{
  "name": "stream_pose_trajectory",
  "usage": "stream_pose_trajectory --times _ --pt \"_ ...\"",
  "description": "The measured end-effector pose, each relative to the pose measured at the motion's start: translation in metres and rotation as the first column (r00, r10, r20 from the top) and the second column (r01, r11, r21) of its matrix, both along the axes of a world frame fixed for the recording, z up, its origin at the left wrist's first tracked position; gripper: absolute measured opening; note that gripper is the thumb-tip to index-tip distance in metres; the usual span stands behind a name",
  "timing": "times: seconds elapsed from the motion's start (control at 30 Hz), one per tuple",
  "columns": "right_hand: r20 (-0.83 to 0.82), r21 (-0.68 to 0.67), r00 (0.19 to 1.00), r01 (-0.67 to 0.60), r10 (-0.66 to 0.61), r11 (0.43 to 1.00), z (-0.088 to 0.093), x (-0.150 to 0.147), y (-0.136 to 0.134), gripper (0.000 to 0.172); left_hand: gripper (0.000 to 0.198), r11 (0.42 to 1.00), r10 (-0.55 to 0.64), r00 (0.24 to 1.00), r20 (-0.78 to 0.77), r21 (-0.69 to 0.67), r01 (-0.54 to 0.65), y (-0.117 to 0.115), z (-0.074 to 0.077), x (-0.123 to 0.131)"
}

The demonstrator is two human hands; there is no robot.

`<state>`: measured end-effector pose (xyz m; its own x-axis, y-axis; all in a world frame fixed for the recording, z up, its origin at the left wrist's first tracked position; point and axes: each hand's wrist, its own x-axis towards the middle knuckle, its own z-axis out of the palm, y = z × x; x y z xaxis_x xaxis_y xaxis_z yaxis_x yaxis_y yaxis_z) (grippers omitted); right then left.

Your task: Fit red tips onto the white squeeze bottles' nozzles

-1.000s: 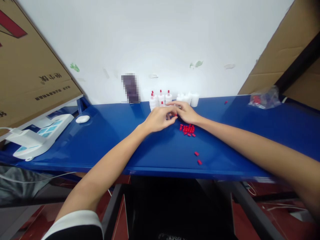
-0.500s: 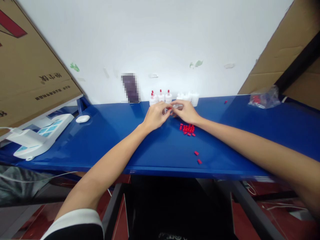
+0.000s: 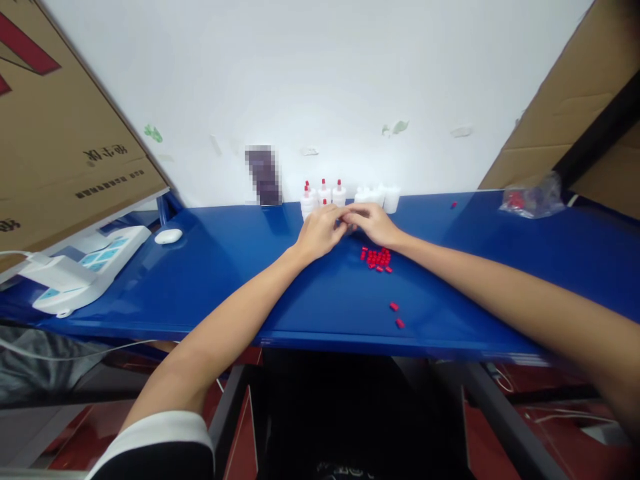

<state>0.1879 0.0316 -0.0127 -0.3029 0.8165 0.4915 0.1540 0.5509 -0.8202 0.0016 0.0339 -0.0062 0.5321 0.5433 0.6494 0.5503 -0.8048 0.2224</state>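
Observation:
My left hand (image 3: 323,231) and my right hand (image 3: 374,224) meet over the blue table, fingertips pinched together. Whatever they hold is hidden behind the fingers. Just beyond my left hand stand several white squeeze bottles (image 3: 339,197) with red tip caps (image 3: 323,181). One more red cap (image 3: 325,201) pokes up right behind that hand. Past my right hand is a group of white bottles (image 3: 391,199) on which no red caps show. A pile of small red caps (image 3: 379,259) lies on the near side of my right wrist.
Two loose red caps (image 3: 394,307) lie near the front edge of the blue table (image 3: 210,287). A clear bag (image 3: 533,197) with red pieces is at the right. On the left are a power strip (image 3: 107,263), a white case (image 3: 169,237) and a cardboard box (image 3: 65,113).
The red piece that showed between my fingertips is now hidden. My left hand has shifted slightly right and nearer, and a red cap now shows behind it.

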Motion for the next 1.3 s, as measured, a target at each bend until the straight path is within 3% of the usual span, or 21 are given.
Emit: stream_pose_trajectory --times 0.1,0.27,0.5,0.63,0.73,0.83,0.9,1.07,1.17,1.3 --pt "-0.005 -0.055 1.000 -0.001 0.001 0.998 0.000 0.001 0.003 0.028 0.031 0.999 -0.006 0.999 0.047 -0.041 0.008 0.000 -0.001 0.000" --pt "-0.064 -0.134 0.998 -0.023 0.015 0.991 -0.001 0.003 0.008 0.041 0.020 0.996 -0.050 0.994 0.095 -0.076 0.057 0.000 -0.003 -0.001" --pt "-0.100 -0.261 0.995 -0.040 0.014 0.965 0.000 0.004 0.011 0.060 0.024 0.993 0.089 0.995 0.039 -0.082 -0.085 -0.001 -0.004 0.000" --pt "-0.098 -0.254 0.995 -0.055 0.031 0.966 0.001 0.003 0.010 0.057 0.023 0.990 0.101 0.994 0.034 -0.104 -0.097 -0.002 -0.004 0.001" --pt "-0.091 -0.217 0.996 -0.033 0.014 0.976 0.000 0.002 0.007 0.058 0.020 0.991 0.089 0.990 0.112 -0.108 -0.077 -0.005 -0.001 0.001" --pt "-0.110 -0.156 0.991 0.059 -0.077 0.986 -0.001 0.004 0.004 0.048 0.024 0.994 0.093 0.948 0.304 -0.076 -0.074 -0.007 0.007 0.000" --pt "-0.128 -0.070 0.969 0.202 -0.210 0.977 -0.003 0.006 0.003 0.036 0.030 0.991 0.127 0.890 0.439 -0.084 -0.100 -0.003 0.013 -0.002" --pt "-0.136 -0.001 0.863 0.492 -0.487 0.871 -0.006 0.015 0.009 0.020 0.037 0.970 0.211 0.784 0.585 -0.228 -0.091 0.016 0.020 -0.008" --pt "-0.158 -0.026 0.821 0.552 -0.548 0.834 -0.009 0.017 0.015 0.022 0.035 0.958 0.223 0.791 0.570 -0.280 -0.069 0.021 0.018 -0.009" --pt "-0.196 -0.116 0.834 0.502 -0.515 0.857 -0.014 0.018 0.025 0.024 0.029 0.964 0.222 0.822 0.525 -0.246 -0.103 0.016 0.017 -0.007"
